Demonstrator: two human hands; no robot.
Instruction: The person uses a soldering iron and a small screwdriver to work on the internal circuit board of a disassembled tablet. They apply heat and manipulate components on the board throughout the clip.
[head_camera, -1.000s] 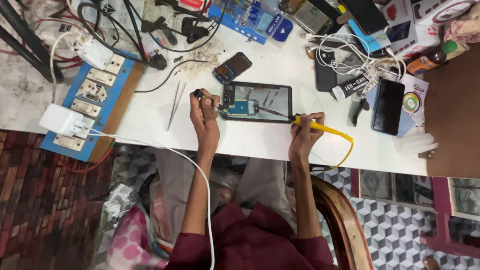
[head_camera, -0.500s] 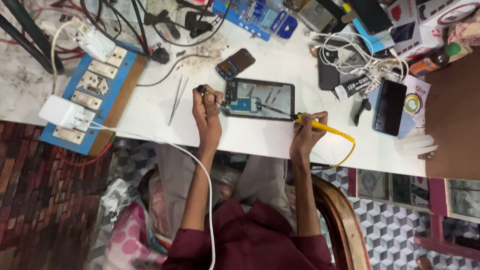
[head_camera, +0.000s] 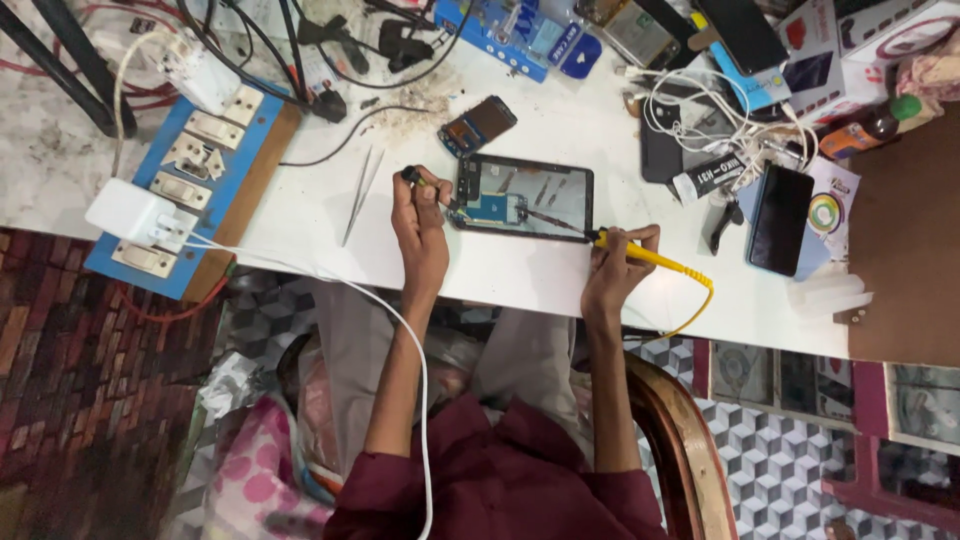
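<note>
Pressing our right hand (head_camera: 615, 268) closed around the yellow soldering iron (head_camera: 650, 258), we are touching the opened tablet (head_camera: 522, 197) on the surface (head_camera: 560, 130) — our left hand (head_camera: 420, 215) pinching perhaps a small tool (head_camera: 412, 176) — a slip could scorch neighbouring parts.

The left hand (head_camera: 420, 225) covers most of the small dark-tipped tool (head_camera: 411, 175) it holds, so its kind cannot be told. The right hand (head_camera: 615, 265) hides the middle of the yellow soldering iron (head_camera: 655, 258). The parts inside the opened tablet (head_camera: 522, 197) are too small to make out. The top edge cuts off the boxes (head_camera: 880, 25) at the worktop (head_camera: 560, 280) rear.
</note>
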